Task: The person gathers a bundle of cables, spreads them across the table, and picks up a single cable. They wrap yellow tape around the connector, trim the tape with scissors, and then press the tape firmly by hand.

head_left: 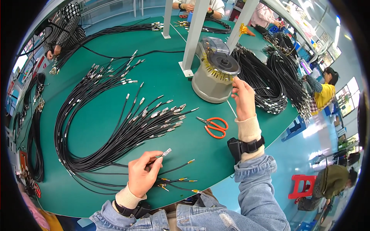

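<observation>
My left hand (144, 172), near the table's front edge, pinches a black cable close to its end. A silvery-white connector (167, 152) sticks out past the fingertips. My right hand (244, 99) is raised at the right side of a grey round dispenser (211, 85). Its thumb and forefinger close together at the last of the small yellow strips (213, 71) that fan out round the dispenser's rim. Whatever lies between those fingertips is too small to tell. A large curved bundle of black cables (83, 111) lies left of the dispenser, its many connector ends pointing right.
Orange-handled cutters (216, 128) lie between my hands. Cable ends with yellow strips (183, 179) lie beside my left hand. Grey metal posts (194, 38) stand behind the dispenser. More cable bundles (262, 79) lie at the right. Other people work around the green table (173, 73).
</observation>
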The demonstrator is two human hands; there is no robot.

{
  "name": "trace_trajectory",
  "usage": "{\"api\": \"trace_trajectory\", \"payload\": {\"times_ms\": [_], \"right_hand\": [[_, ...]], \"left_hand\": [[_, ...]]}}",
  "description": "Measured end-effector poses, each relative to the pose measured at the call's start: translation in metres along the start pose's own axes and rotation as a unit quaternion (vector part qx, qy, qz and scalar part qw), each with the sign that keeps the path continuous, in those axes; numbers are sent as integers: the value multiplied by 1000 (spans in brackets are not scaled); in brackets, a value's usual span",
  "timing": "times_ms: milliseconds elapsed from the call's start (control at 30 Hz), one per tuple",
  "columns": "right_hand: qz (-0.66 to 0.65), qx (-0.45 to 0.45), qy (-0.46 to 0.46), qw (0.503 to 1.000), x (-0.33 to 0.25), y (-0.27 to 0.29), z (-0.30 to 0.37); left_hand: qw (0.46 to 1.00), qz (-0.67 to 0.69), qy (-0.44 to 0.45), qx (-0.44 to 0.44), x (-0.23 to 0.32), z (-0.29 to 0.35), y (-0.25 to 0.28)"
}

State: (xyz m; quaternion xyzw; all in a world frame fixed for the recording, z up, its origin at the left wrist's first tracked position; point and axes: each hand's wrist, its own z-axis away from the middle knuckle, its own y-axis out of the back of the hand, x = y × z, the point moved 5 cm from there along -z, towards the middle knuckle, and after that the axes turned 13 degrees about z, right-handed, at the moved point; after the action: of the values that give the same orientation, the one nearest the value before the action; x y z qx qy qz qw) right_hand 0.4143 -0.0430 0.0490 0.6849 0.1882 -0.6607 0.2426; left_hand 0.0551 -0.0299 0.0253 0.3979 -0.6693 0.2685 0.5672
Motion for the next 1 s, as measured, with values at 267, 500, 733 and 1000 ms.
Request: {"api": "trace_trajectory", "payload": {"times_ms": [267,500,733,1000], "right_hand": [[-96,-92,54,990,1,-13,-10],[-177,-156,96,967,-34,-27,56],[-43,-297,53,953,-7,-81,205],[-81,-312,-31,946,23,-99,224]], "left_hand": [[1000,6,8,-1,-1,3,2],[1000,5,4,28,2,2,6],[995,-39,-45,74,2,7,8],[991,-52,-90,86,11,8,7]]}}
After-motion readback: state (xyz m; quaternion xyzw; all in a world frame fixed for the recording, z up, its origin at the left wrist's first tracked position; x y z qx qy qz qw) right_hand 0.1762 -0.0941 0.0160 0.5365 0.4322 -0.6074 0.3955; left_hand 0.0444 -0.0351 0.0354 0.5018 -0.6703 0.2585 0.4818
